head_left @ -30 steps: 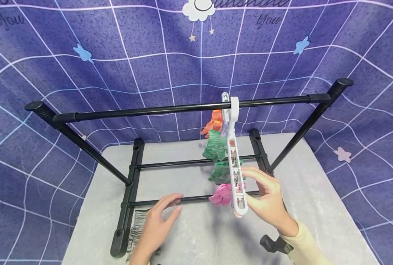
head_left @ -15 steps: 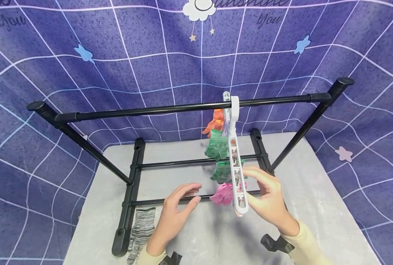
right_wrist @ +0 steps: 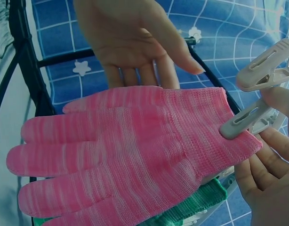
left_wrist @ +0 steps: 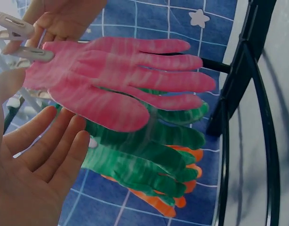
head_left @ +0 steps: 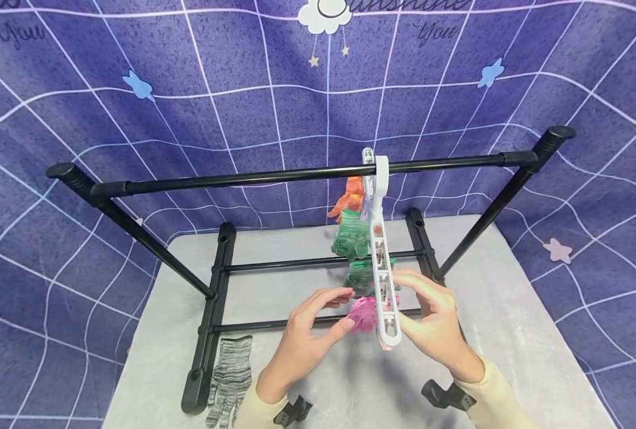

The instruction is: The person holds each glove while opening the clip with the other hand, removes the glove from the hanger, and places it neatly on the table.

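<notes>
A pink knit glove (right_wrist: 130, 136) hangs by its cuff from a grey clip (right_wrist: 243, 121) on the white hanger (head_left: 382, 280). My right hand (head_left: 430, 319) stays at the hanger's near end and pinches that clip, thumb on one side and fingers behind. From the left my left hand (head_left: 309, 339) has come up to the glove, thumb held apart from its fingers; in the right wrist view its fingers pass behind the glove. Behind the pink glove hang green gloves (left_wrist: 135, 165) and an orange glove (head_left: 348, 199).
The hanger hooks over the top bar (head_left: 253, 177) of a black rack, whose legs and lower rails stand on a grey table (head_left: 157, 351). A grey-and-black striped glove (head_left: 232, 369) lies beside the left foot. Behind is a blue-violet grid curtain (head_left: 232, 89).
My left hand has moved right, from over the lower rail near the striped glove up to the pink glove. My right hand has kept its place at the hanger.
</notes>
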`<state>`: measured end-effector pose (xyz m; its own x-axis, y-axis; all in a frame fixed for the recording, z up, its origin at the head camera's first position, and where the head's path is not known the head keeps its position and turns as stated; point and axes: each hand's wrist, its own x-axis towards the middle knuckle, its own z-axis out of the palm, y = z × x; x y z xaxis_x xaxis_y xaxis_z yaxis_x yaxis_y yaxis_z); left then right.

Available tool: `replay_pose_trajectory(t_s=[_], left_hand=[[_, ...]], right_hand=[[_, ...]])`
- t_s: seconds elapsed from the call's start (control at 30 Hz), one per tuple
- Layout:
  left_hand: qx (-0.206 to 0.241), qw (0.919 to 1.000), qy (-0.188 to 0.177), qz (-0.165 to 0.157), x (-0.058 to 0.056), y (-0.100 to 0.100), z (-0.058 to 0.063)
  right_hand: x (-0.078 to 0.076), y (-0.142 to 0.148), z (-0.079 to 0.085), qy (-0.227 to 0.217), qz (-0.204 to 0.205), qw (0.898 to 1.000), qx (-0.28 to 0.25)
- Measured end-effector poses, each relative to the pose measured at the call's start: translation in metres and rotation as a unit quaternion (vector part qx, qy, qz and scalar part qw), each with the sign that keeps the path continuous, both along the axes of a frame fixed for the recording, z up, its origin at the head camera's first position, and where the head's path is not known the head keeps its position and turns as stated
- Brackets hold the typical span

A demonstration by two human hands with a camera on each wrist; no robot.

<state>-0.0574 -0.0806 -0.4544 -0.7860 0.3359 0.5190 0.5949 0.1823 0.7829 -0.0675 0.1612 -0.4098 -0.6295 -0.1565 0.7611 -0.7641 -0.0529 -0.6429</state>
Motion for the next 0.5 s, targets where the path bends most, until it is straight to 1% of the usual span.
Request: replay_pose_trajectory(t_s=[0.1,0.37,0.5], left_hand=[[0.0,0.9999,0.01,-0.003,-0.001,0.004,0.005],[-0.012,0.9982,0.059,0.002,-0.004,0.012,0.017],[-0.013,0.997,0.076,-0.006,-0.008,0.015,0.023]], right_hand=[[0.0,0.0,0.0,0.002,0.0,1.0,0.0],[0.0,-0.001,-0.001,0.008,0.004,1.0,-0.003],[-0.001,-0.001,-0.002,0.008,0.005,1.0,-0.003]])
